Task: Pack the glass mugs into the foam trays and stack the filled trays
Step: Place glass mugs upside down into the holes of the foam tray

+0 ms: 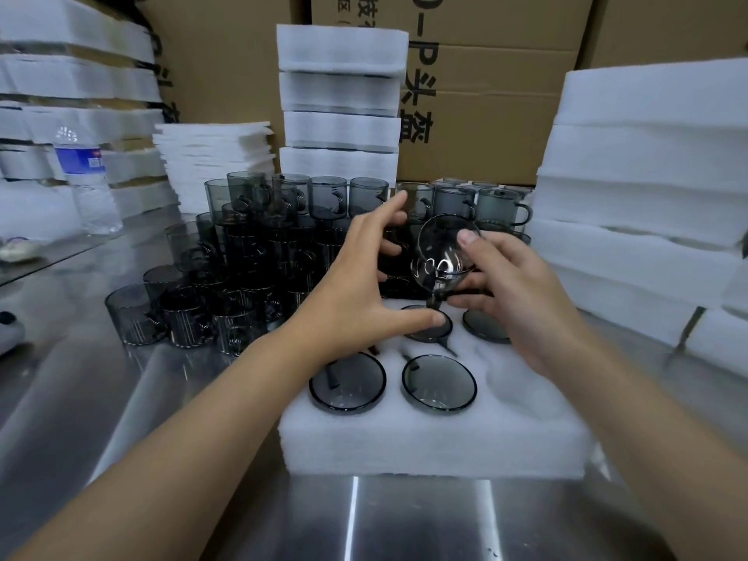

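A white foam tray [437, 435] lies on the steel table in front of me. Several of its round pockets hold smoky grey glass mugs, such as the one at front left [347, 383]; the front right pocket [520, 384] is bare. My right hand [510, 289] grips a tilted glass mug [443, 253] above the tray's back row, thumb on its rim. My left hand [364, 285] hovers beside it with fingers spread, thumb near a seated mug [431, 327]. A heap of loose mugs [243, 257] is stacked behind and to the left.
A tall stack of filled foam trays [340, 103] stands behind the mugs. More foam trays [647, 188] are piled at right and at far left, and flat foam sheets [210, 159] at back left. A water bottle [87, 184] stands at left. Cardboard boxes [485, 115] form the back wall.
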Demonstrator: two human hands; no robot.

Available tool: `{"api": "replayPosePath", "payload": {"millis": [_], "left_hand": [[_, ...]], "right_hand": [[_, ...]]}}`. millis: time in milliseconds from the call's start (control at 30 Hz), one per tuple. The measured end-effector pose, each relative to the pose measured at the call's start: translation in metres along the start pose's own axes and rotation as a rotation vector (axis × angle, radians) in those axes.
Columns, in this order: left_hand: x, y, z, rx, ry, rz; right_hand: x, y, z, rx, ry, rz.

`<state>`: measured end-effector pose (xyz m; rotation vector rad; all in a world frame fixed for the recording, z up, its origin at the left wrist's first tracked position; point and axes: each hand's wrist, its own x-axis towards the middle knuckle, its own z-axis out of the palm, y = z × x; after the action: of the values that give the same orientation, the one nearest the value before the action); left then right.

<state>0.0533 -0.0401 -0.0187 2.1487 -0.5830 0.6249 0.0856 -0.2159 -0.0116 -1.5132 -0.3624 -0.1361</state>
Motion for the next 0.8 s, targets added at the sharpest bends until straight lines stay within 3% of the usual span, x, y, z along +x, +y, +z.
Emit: {"api": "replayPosePath", "payload": {"millis": [233, 800], "left_hand": [[0.0019, -0.0052, 0.0037, -0.132, -0.007, -0.071], [0.0016, -0.0093, 0.0046, -0.292, 0.015, -0.109]], "right_hand": [[-0.0035, 0.0004, 0.0021, 0.055, -0.023, -0.091], [0.0004, 0.0013, -0.0013, 0.087, -0.025, -0.071]]}}
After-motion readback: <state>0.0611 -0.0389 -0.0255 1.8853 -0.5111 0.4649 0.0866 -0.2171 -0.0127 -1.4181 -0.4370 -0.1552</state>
